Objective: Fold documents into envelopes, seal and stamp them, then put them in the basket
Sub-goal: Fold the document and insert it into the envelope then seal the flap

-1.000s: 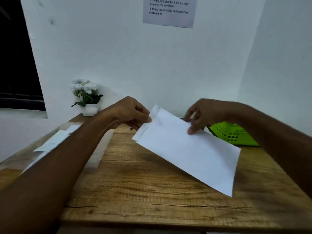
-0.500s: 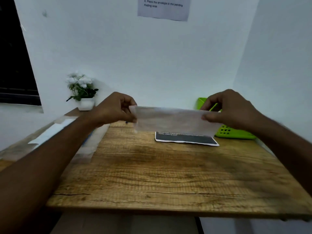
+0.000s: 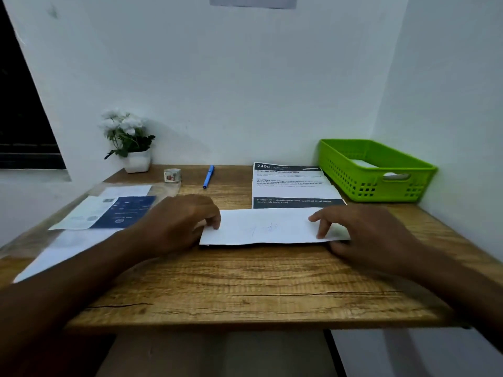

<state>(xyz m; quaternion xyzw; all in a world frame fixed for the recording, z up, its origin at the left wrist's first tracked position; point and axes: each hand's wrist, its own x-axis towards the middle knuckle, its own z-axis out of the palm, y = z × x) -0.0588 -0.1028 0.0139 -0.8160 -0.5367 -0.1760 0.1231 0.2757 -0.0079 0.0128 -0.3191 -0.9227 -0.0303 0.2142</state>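
Note:
A white envelope (image 3: 268, 227) lies flat on the wooden table (image 3: 245, 281), long side facing me. My left hand (image 3: 178, 223) grips its left end, fingertips on top. My right hand (image 3: 364, 235) holds its right end, two fingers pressing down on it. Behind the envelope lies a printed document (image 3: 291, 183) with dark header and footer bars. A green basket (image 3: 375, 170) stands at the back right with white paper inside. A roll of stamps (image 3: 172, 175) and a blue pen (image 3: 208, 176) lie near the back wall.
A stack of papers with a dark blue sheet (image 3: 109, 213) and clear plastic sleeves covers the table's left side. A small white pot of white flowers (image 3: 128, 140) stands in the back left corner. White walls close the back and right.
The envelope was held up in the air, turned level, and now lies flat on the table. Both hands came down with it. The view tilted downward.

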